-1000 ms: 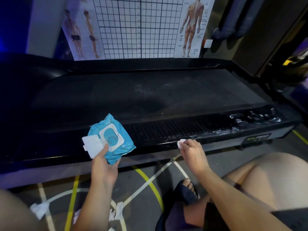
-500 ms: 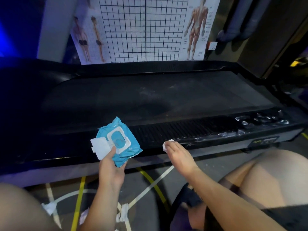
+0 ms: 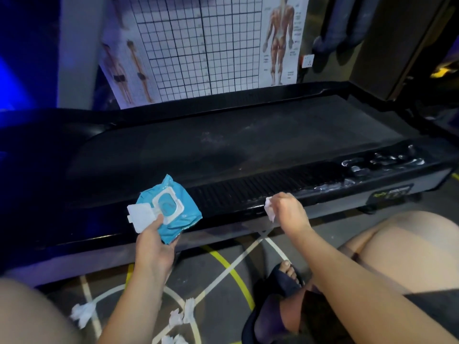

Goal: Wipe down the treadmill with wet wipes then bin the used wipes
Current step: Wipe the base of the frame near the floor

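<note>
the right grip (image 3: pixel 289 212) is curled, fingers pinching a crumpled white wipe (image 3: pixel 269 210) at the near edge of the treadmill's side rail (image 3: pixel 236 194); the lower end of the wipe hangs just below that edge. to the right along the rail, wet streaks (image 3: pixel 325 187) shine on the black plastic.

the left grip (image 3: pixel 155 242) holds a blue wipes pack (image 3: pixel 177 214) from below, thumb pressed on its face beside the opening. the pack's white lid flap (image 3: pixel 139 216) stands open to the left. the pack is held in the air in front of the rail, well apart from the wipe.

behind the rail lies the treadmill belt (image 3: pixel 223 150), dark and dusty with pale smudges. a grid poster (image 3: pixel 198 45) with body figures stands against the wall past the far rail.

on the floor (image 3: pixel 223 281), marked with white and yellow lines, several crumpled used wipes (image 3: pixel 83 312) lie near the person's knees. a foot in a dark sandal (image 3: pixel 285 278) rests under the right forearm.
</note>
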